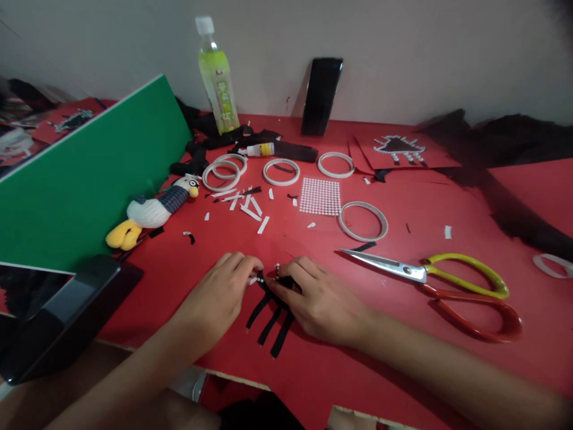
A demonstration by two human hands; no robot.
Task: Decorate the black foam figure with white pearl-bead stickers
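Observation:
A black cutout [269, 322] with several strips hanging toward me lies on the red tabletop, and white beads dot its upper part. At its left edge my left hand [227, 283] is closed, thumb and fingertips pinching a small black-and-white strip [254, 279]. My right hand [320, 298] lies over the cutout's upper right, its fingers bent and pressed together on it. The palm hides much of the cutout's body. Away from both hands, scissors [416, 273] with yellow and red handles lie to the right, and a sheet of white beads [320, 196] lies farther back.
Tape rolls [363, 221], paper scraps [250, 209] and a glue bottle [260, 149] are scattered behind my hands. A drink bottle [219, 89] and phone [321, 95] stand by the wall. A plush bird [152, 212] leans near a green board [102, 173]. A beaded red card [400, 149] lies back right.

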